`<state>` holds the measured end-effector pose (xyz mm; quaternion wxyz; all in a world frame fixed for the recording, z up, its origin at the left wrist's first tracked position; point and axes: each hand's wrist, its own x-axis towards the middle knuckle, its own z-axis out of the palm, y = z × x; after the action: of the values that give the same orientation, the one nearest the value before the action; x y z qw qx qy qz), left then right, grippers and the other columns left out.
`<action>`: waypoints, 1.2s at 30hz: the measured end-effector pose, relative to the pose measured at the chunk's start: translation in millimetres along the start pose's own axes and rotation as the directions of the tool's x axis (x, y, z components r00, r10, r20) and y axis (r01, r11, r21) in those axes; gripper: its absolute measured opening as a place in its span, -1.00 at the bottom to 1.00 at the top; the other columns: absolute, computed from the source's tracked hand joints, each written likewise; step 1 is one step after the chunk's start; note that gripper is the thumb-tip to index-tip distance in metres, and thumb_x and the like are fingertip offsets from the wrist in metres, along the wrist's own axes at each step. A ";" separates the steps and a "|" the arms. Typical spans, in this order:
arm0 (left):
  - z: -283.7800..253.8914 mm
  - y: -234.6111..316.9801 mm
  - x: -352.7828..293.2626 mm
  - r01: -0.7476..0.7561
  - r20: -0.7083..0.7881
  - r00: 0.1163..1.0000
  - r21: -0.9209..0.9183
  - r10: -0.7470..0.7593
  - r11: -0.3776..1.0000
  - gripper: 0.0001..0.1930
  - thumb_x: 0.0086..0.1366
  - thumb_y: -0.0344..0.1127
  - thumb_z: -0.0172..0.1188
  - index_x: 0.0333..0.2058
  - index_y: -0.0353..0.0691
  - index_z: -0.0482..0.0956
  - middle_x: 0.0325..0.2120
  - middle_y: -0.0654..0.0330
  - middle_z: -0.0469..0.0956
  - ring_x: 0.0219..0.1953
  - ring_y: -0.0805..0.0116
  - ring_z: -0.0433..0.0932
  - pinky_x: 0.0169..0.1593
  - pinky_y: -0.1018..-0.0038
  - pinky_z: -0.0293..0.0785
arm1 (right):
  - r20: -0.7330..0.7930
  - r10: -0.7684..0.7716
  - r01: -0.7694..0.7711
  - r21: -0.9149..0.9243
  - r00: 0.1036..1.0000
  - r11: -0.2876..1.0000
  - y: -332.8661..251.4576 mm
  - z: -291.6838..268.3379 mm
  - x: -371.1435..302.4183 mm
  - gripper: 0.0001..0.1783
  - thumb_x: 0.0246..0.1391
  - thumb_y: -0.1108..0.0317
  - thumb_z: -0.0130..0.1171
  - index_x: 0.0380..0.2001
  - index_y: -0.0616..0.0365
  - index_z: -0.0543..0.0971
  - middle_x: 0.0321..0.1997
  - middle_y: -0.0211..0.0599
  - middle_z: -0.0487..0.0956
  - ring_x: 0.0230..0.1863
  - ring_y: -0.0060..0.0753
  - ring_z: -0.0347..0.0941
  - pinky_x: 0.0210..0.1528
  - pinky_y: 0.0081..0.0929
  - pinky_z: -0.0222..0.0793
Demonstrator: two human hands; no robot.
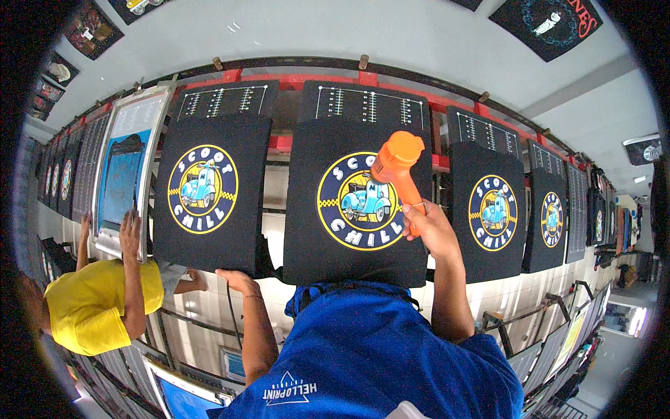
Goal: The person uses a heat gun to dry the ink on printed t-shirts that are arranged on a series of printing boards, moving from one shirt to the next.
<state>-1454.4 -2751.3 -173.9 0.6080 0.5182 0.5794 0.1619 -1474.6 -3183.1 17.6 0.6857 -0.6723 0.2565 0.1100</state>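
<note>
My right hand is closed round the handle of an orange hair dryer. The dryer is over a black T-shirt lying on a flat board, and its head covers part of the round scooter print. My left hand is at the lower edge of the black T-shirt to the left, which bears the same print. A black cord hangs down from its fingers, which look closed on it. The fingertips are partly hidden against the dark cloth.
A person in a yellow shirt stands at left, hands on a framed printing screen. More printed black T-shirts lie on boards at right. A red and black rail runs behind the boards. Another framed screen is below left.
</note>
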 end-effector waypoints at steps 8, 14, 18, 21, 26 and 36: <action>-2.4 -6.1 3.6 -0.039 0.024 0.999 -0.005 0.039 0.999 -0.12 0.36 0.30 -0.35 0.09 -0.61 0.31 0.07 -0.06 0.41 0.01 0.05 0.44 0.14 0.34 0.33 | 0.027 0.045 -0.044 -0.043 0.999 0.998 -11.0 6.2 -0.7 -0.70 0.16 0.16 0.13 -0.30 0.22 0.48 -0.58 -0.42 0.47 -0.58 -0.62 0.40 -0.56 -0.62 0.30; -0.7 0.9 -2.6 -0.007 -0.011 1.000 0.056 0.008 0.998 -0.14 0.36 0.28 -0.34 0.10 -0.59 0.31 0.08 -0.06 0.41 0.01 0.05 0.44 0.14 0.34 0.33 | 0.062 0.021 -0.016 -0.071 0.998 0.997 -6.8 5.9 -6.1 -0.69 0.16 0.14 0.13 -0.32 0.21 0.50 -0.57 -0.44 0.47 -0.58 -0.62 0.42 -0.55 -0.61 0.35; -2.2 -2.5 1.7 -0.050 0.019 0.999 0.043 0.049 0.998 -0.15 0.36 0.28 -0.34 0.11 -0.58 0.31 0.09 -0.06 0.40 0.02 0.05 0.43 0.14 0.33 0.33 | -0.002 -0.020 0.020 -0.089 1.000 0.996 4.0 5.1 -8.2 -0.67 0.15 0.11 0.14 -0.32 0.21 0.49 -0.57 -0.44 0.47 -0.58 -0.62 0.42 -0.54 -0.63 0.35; -3.6 -5.6 3.9 -0.051 0.058 0.997 -0.004 0.051 0.999 -0.16 0.37 0.27 -0.34 0.12 -0.58 0.29 0.10 -0.07 0.38 0.04 0.04 0.43 0.15 0.33 0.33 | -0.046 0.010 -0.014 -0.084 0.999 0.996 -1.1 -2.4 -10.6 -0.68 0.16 0.12 0.13 -0.33 0.21 0.48 -0.58 -0.45 0.46 -0.58 -0.62 0.41 -0.55 -0.64 0.34; -6.3 -10.3 15.0 -0.034 0.028 0.999 0.048 0.033 0.998 -0.17 0.38 0.26 -0.34 0.16 -0.57 0.23 0.14 -0.09 0.35 0.07 0.02 0.41 0.18 0.33 0.31 | -0.029 -0.015 0.012 -0.101 0.999 0.995 4.9 -2.9 -15.0 -0.70 0.17 0.15 0.11 -0.30 0.21 0.47 -0.58 -0.45 0.44 -0.60 -0.62 0.40 -0.55 -0.62 0.33; -3.0 -10.4 12.7 -0.071 -0.037 0.997 0.090 0.074 0.993 -0.16 0.37 0.27 -0.31 0.12 -0.56 0.30 0.10 -0.10 0.39 0.03 0.03 0.44 0.15 0.34 0.32 | -0.061 0.059 -0.064 -0.089 0.996 0.994 1.9 0.0 -37.5 -0.69 0.17 0.14 0.12 -0.28 0.21 0.46 -0.55 -0.47 0.44 -0.58 -0.58 0.43 -0.53 -0.61 0.35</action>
<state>-1457.7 -2744.1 -188.6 0.5664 0.5620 0.5788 0.1685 -1507.2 -3175.6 34.7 0.6429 -0.6975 0.2918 0.1228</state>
